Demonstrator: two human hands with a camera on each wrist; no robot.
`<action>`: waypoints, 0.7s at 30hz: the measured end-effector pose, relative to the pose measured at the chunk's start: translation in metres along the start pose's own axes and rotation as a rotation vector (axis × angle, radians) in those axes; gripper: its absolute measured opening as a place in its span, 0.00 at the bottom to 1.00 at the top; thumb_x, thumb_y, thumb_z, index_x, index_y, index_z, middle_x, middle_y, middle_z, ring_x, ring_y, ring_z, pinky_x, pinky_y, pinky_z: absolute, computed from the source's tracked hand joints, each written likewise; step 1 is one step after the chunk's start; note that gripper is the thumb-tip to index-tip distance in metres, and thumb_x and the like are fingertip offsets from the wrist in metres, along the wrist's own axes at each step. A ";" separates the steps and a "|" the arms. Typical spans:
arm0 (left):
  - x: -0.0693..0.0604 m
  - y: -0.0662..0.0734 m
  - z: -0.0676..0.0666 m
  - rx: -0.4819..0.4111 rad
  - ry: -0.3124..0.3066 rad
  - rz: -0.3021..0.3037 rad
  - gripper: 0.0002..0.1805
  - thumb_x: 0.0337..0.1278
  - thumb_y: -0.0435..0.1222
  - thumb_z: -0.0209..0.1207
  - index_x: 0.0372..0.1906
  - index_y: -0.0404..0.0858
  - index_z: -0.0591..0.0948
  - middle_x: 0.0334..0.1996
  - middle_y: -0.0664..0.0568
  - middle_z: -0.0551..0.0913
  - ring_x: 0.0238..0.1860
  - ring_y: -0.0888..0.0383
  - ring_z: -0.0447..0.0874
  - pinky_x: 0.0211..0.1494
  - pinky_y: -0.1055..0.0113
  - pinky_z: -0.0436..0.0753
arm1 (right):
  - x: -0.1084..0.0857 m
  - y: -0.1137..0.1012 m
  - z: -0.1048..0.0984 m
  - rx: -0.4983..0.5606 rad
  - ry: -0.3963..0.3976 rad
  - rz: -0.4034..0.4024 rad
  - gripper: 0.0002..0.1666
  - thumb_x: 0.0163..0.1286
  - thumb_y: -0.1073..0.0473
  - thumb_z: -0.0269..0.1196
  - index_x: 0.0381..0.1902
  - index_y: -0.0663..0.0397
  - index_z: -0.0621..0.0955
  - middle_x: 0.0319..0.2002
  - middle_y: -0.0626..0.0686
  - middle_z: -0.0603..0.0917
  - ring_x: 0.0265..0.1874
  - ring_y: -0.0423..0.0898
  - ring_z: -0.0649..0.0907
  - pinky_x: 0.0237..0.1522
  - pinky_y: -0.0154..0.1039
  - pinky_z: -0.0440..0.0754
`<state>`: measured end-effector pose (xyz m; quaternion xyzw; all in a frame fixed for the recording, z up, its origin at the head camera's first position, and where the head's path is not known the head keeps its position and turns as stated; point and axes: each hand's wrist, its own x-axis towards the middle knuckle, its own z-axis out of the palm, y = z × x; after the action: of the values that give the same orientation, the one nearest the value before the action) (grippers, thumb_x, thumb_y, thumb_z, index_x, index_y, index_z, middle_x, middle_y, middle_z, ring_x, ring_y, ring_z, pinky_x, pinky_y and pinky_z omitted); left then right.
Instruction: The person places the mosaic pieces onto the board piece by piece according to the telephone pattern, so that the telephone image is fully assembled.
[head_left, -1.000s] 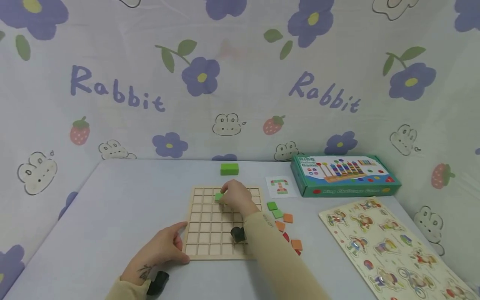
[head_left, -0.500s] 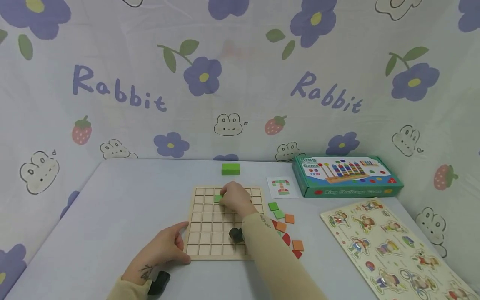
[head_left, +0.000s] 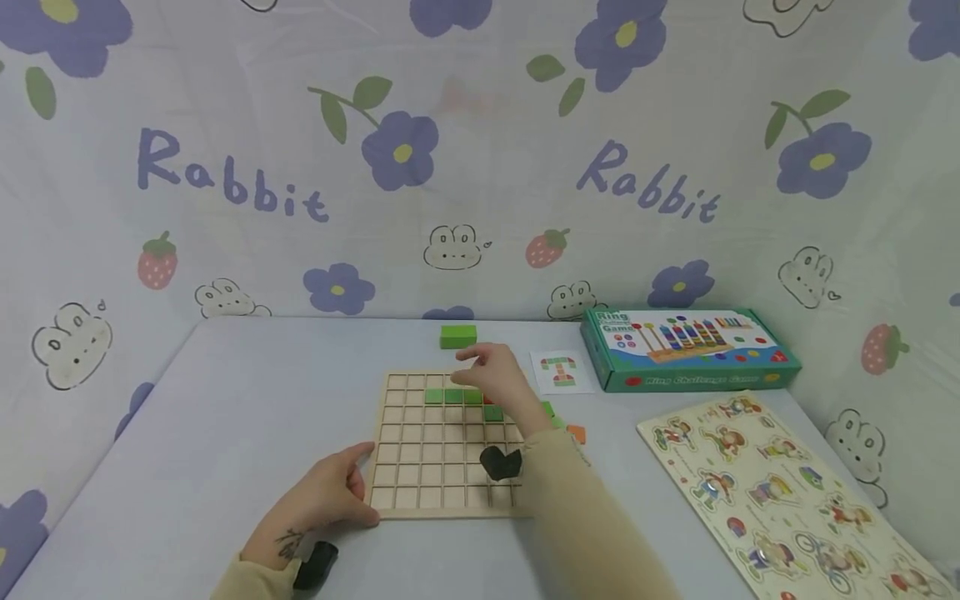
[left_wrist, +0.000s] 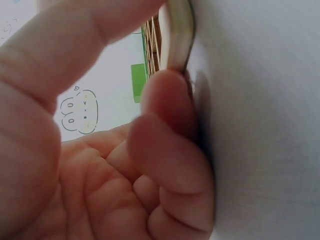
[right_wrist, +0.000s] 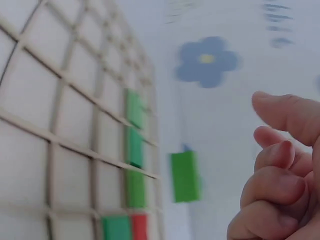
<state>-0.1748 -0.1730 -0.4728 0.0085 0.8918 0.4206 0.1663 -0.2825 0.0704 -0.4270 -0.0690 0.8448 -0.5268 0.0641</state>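
Observation:
In the head view, a wooden grid board (head_left: 420, 475) lies on the table. My left hand (head_left: 318, 492) holds its near left corner, thumb at the corner and index finger along the left side. The left wrist view shows the other fingers curled. My right hand (head_left: 495, 379) is raised over the board's far right part, thumb and index finger apart with nothing between them. Under it, several green square tiles (head_left: 453, 397) sit in a row of cells. At the row's right end are a darker green piece (head_left: 492, 412) and a red piece (right_wrist: 139, 227), partly hidden in the head view.
Behind the board stands a green block (head_left: 458, 337). A pattern card (head_left: 562, 372), a boxed game (head_left: 690, 354) and a picture puzzle board (head_left: 780, 492) lie to the right. An orange tile (head_left: 576, 434) shows beside my right sleeve, which hides other loose pieces.
My right hand has let go of the green tile at the row's left end, then moved up and right. The tile stays in its cell. My left hand has not moved.

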 end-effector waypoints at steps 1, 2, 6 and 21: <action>0.000 0.000 0.000 0.002 0.001 0.000 0.56 0.17 0.26 0.75 0.66 0.34 0.63 0.20 0.50 0.73 0.19 0.59 0.68 0.21 0.68 0.66 | -0.004 -0.001 -0.008 0.045 0.017 0.001 0.19 0.56 0.60 0.66 0.47 0.55 0.81 0.22 0.49 0.72 0.18 0.42 0.67 0.23 0.36 0.66; -0.001 0.000 0.000 0.003 0.001 0.000 0.56 0.17 0.26 0.75 0.66 0.34 0.63 0.20 0.50 0.73 0.19 0.58 0.68 0.21 0.68 0.66 | -0.008 -0.001 -0.015 0.089 0.036 0.012 0.19 0.56 0.60 0.66 0.47 0.55 0.81 0.20 0.48 0.71 0.17 0.41 0.66 0.22 0.35 0.66; -0.001 -0.001 -0.001 0.004 0.002 0.005 0.55 0.17 0.26 0.74 0.66 0.34 0.63 0.20 0.50 0.73 0.19 0.58 0.68 0.21 0.68 0.66 | -0.032 0.001 -0.044 0.211 0.105 0.086 0.18 0.58 0.60 0.65 0.48 0.54 0.79 0.20 0.47 0.70 0.15 0.40 0.64 0.19 0.34 0.63; -0.003 -0.001 0.000 -0.008 -0.005 0.040 0.55 0.18 0.26 0.74 0.66 0.32 0.63 0.20 0.50 0.72 0.20 0.58 0.68 0.21 0.68 0.67 | -0.113 0.074 -0.086 0.019 0.181 0.338 0.21 0.57 0.58 0.64 0.49 0.57 0.76 0.22 0.50 0.70 0.21 0.45 0.69 0.21 0.35 0.65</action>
<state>-0.1722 -0.1737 -0.4727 0.0266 0.8893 0.4276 0.1603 -0.1909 0.1991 -0.4523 0.1223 0.8416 -0.5205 0.0763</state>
